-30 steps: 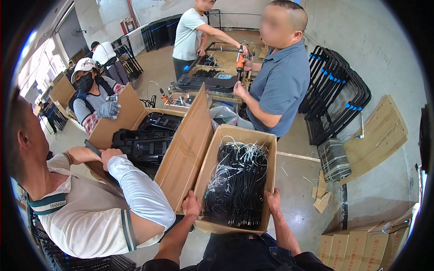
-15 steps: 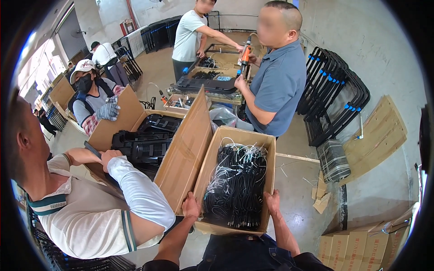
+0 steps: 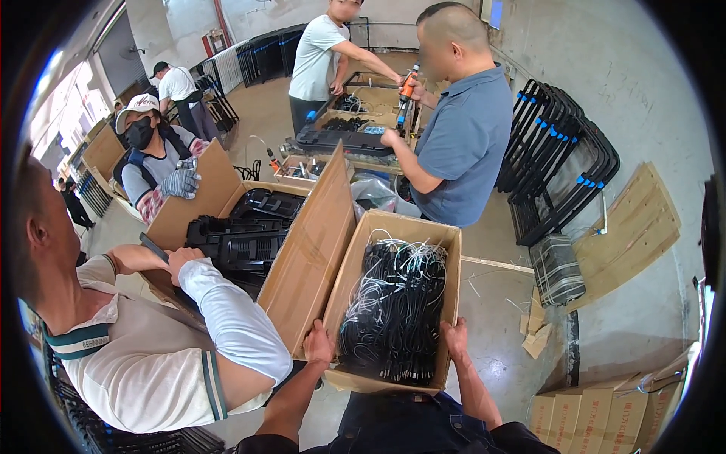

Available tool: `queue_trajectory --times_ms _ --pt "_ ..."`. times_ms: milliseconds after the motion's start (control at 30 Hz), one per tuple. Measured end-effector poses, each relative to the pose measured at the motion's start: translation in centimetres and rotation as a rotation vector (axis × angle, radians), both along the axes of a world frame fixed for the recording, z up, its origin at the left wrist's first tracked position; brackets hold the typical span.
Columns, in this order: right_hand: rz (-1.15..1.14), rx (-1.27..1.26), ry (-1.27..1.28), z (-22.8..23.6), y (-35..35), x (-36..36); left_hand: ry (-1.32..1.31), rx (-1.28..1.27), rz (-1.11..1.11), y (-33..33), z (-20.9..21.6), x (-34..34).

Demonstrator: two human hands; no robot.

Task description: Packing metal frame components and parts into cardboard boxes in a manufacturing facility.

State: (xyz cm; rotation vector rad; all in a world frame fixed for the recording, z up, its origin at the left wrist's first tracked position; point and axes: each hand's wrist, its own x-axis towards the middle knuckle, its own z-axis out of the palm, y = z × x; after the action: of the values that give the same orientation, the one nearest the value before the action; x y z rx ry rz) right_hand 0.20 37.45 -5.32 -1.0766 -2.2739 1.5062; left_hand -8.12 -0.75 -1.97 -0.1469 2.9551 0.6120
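In front of my body is an open cardboard box (image 3: pixel 451 295), held at its near end between both hands. Bundled black cables (image 3: pixel 397 318) with white wire ends fill it. My left hand (image 3: pixel 318 343) grips the box's left side near the front corner. On the right side, my right hand (image 3: pixel 454 337) is closed on the wall, its fingers partly hidden. Against the left side stands a larger open carton (image 3: pixel 302 250) holding black plastic parts (image 3: pixel 234 242).
A person in a cream shirt (image 3: pixel 144 340) leans at the large carton's left; a gloved person (image 3: pixel 162 151) stands behind it. Ahead, a person in a blue shirt (image 3: pixel 469 136) holds an orange power driver (image 3: pixel 409 87). Black frames (image 3: pixel 556 159) lean on the right wall; cartons (image 3: pixel 597 416) stand lower right.
The person in the blue shirt has turned the head away and shifted the driver slightly to the left. My hands keep their grip on the box, which has barely moved.
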Motion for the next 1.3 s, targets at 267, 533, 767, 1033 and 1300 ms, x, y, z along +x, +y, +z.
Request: queue_trajectory --times_ms 267,533,767,1033,1300 --pt "0.018 -0.101 -0.097 0.8 0.1 -0.1 0.051 -0.016 -0.021 -0.4 -1.0 -0.1" --pt "0.021 -0.09 -0.044 1.8 -0.4 -0.2 0.057 -0.03 -0.02 -0.6 -1.4 -0.1" --pt "0.007 -0.072 -0.011 1.5 -0.2 -0.1 0.059 -0.029 -0.022 -0.3 -0.8 0.0" --pt "0.041 -0.096 -0.059 1.4 -0.3 -0.1 0.028 -0.006 -0.007 -0.5 -0.6 0.0" --pt "0.006 -0.053 0.025 -0.4 0.0 -0.2 0.014 -0.008 0.0 -0.2 -0.2 -0.1"
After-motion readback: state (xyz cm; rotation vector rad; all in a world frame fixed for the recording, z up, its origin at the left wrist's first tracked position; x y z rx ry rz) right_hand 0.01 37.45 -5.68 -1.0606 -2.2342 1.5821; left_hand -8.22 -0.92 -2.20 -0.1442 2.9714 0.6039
